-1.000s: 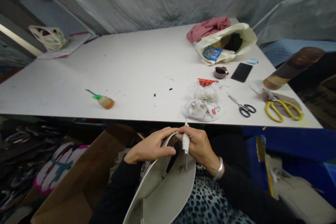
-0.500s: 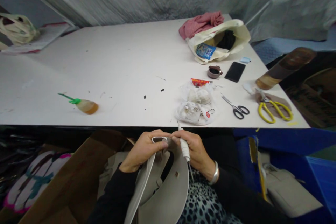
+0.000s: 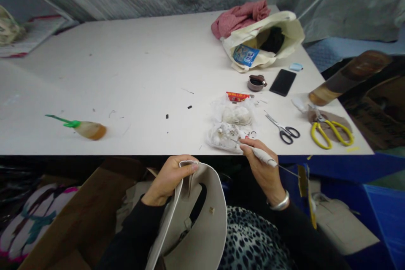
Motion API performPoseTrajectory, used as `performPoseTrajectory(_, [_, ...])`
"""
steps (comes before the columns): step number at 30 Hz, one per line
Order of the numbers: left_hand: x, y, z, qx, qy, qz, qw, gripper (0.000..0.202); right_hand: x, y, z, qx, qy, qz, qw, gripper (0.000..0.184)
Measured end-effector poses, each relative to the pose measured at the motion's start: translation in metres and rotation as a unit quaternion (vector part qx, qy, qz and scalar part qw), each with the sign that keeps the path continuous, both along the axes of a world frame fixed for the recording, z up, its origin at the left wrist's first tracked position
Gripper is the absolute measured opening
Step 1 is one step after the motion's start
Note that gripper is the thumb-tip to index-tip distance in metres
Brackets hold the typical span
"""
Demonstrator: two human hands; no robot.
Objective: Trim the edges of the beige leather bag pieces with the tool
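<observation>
My left hand [image 3: 171, 178] pinches the top edge of a beige-grey handbag [image 3: 207, 230], thumb on the near face and fingers behind. The bag hangs below the table edge over my lap, its mouth gaping; a small metal fitting shows on its inner panel. My right hand [image 3: 265, 175] is closed around an awl-like tool [image 3: 262, 156] with a white-wrapped handle. A thin metal rod sticks out of the handle's rear. The tool's front tip reaches a dirty white wad [image 3: 226, 135] on clear plastic at the table's front edge. Whether the tip enters the wad, I cannot tell.
On the table [image 3: 126, 63] lie scissors [image 3: 283, 128], yellow-handled shears [image 3: 330, 128], a black phone [image 3: 283, 82] and a bottle [image 3: 348, 78]. A cloth bag [image 3: 265, 42] stands behind them. Left is a green-tipped squeeze bottle [image 3: 90, 130]. Blue bins [image 3: 386, 215] flank my right.
My right hand has moved away from the bag's edge, up and right to the white wad, carrying the tool. My left hand still grips the bag. The view has shifted slightly.
</observation>
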State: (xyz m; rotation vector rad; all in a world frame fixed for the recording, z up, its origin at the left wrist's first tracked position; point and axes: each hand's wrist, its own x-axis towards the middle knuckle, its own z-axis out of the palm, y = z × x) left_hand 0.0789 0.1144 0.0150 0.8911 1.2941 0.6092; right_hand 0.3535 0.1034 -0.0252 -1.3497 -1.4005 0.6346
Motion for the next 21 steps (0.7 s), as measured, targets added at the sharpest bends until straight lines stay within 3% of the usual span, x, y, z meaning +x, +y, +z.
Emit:
performPoseTrajectory(5, [0.024,0.01,0.002,-0.055,-0.077,0.126,0.988,0.034,-0.005,-0.001,-0.005,0.017,-0.055,-0.023,0.998,0.015])
performPoseTrajectory(12, [0.055,-0.005,-0.027,-0.07,-0.107,0.118,0.985,0.034,-0.006,0.003,-0.005,0.037,-0.1,-0.004,0.994,0.014])
performPoseTrajectory(21, [0.053,-0.005,-0.027,-0.078,-0.126,0.112,0.983,0.037,-0.007,0.006,-0.01,0.086,-0.172,0.023,0.981,0.013])
